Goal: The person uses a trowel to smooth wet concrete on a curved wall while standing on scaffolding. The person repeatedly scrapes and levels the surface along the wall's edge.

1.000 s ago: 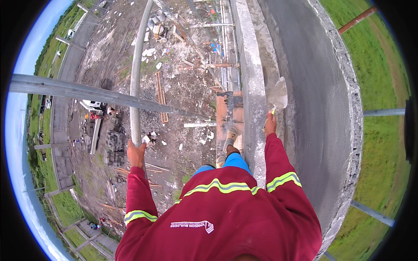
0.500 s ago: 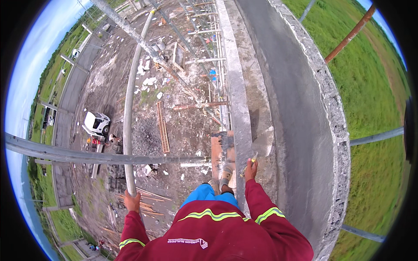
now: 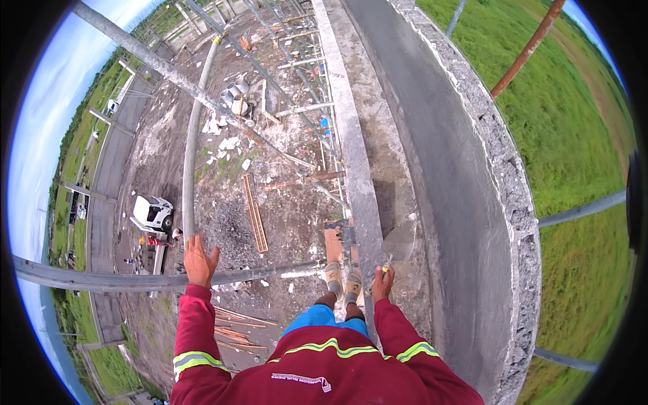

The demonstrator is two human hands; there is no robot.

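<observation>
Nearest are the maroon sleeves (image 3: 192, 329) with reflective bands. The person's feet (image 3: 352, 289) are close together on a narrow brownish board (image 3: 335, 244), with little standing room beside its edges. The right grip (image 3: 383, 282) is closed around the yellowish handle of a trowel (image 3: 399, 248), whose grey blade points away from the body, over the rough ledge just right of the narrow concrete wall (image 3: 351, 155). The left grip (image 3: 199, 262) is wide, thumb apart from the fingers, at the near end of the long upright pole (image 3: 192, 162); whether it touches the pole I cannot tell. A crossing pole (image 3: 263, 273) passes under that wrist and bars the room ahead of the body.

Right of the ledge a smooth grey strip (image 3: 452, 162) curves along, bounded by a broken, jagged concrete rim (image 3: 516, 209); beyond that lies grass (image 3: 574, 270). Between the left grip and the board is an open drop to the littered ground (image 3: 226, 175) far below, where a white truck (image 3: 152, 212) stands.
</observation>
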